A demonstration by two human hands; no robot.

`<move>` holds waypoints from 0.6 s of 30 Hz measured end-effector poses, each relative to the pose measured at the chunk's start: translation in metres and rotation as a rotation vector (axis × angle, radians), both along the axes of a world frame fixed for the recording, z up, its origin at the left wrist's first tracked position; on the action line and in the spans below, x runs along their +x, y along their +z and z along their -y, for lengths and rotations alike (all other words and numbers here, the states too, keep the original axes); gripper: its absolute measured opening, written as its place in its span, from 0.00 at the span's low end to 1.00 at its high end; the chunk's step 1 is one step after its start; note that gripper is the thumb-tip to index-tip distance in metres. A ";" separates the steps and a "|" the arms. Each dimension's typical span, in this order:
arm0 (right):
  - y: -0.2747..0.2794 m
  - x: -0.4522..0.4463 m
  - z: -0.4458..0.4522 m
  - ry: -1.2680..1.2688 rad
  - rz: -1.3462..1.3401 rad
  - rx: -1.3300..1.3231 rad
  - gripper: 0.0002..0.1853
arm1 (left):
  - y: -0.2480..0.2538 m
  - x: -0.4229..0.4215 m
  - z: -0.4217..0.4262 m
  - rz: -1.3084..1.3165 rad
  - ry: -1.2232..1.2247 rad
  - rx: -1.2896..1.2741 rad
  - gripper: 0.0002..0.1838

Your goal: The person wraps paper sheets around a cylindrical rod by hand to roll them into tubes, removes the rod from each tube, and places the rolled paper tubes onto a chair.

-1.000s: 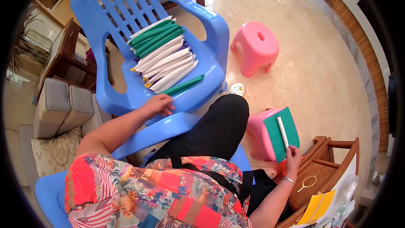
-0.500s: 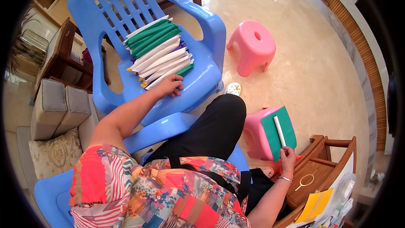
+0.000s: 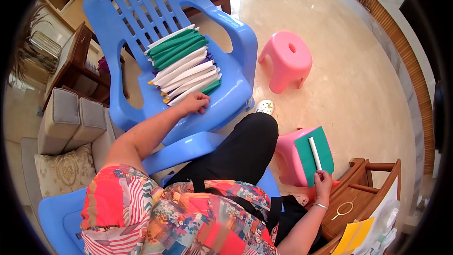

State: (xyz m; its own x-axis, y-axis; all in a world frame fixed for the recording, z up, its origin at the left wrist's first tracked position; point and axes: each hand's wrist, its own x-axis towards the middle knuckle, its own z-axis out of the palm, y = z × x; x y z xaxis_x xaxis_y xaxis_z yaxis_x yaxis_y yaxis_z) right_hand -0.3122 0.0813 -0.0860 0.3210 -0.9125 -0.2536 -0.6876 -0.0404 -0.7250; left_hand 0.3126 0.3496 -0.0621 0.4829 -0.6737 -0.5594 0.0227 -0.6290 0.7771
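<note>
My left hand [image 3: 195, 103] is over the seat of the blue plastic chair [image 3: 236, 89], just beside the front end of a row of folded fabric or paper pieces [image 3: 188, 73] in white, green, purple and yellow. Its fingers are loosely bent and a little apart, with nothing visible in them. A green sheet [image 3: 323, 144] lies over a small pink stool on my right. On that sheet rests a white rod [image 3: 314, 153]. The fingers of my right hand [image 3: 323, 182] pinch at its near end, partly hiding it.
Another pink stool [image 3: 286, 61] stands on the tiled floor ahead. To my right is a wooden cabinet [image 3: 361, 193] with a yellow sheet [image 3: 355, 236] and clear plastic bags [image 3: 388, 208]. A grey sofa [image 3: 66, 123] with a patterned cushion [image 3: 66, 170] is on the left.
The whole view has shifted slightly down and right. My left hand has drawn slightly away from the row of pieces. My right hand remains at the rod's near end.
</note>
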 end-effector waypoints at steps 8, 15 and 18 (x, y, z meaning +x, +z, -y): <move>0.010 0.002 -0.003 0.022 -0.058 -0.066 0.15 | 0.035 -0.028 0.027 -0.003 -0.085 -0.102 0.19; 0.009 -0.008 -0.006 -0.110 -0.416 -0.020 0.13 | 0.109 -0.121 0.171 0.117 -0.429 -0.420 0.14; 0.019 -0.008 -0.003 -0.157 -0.518 0.056 0.12 | 0.100 -0.187 0.248 0.217 -0.694 -0.499 0.14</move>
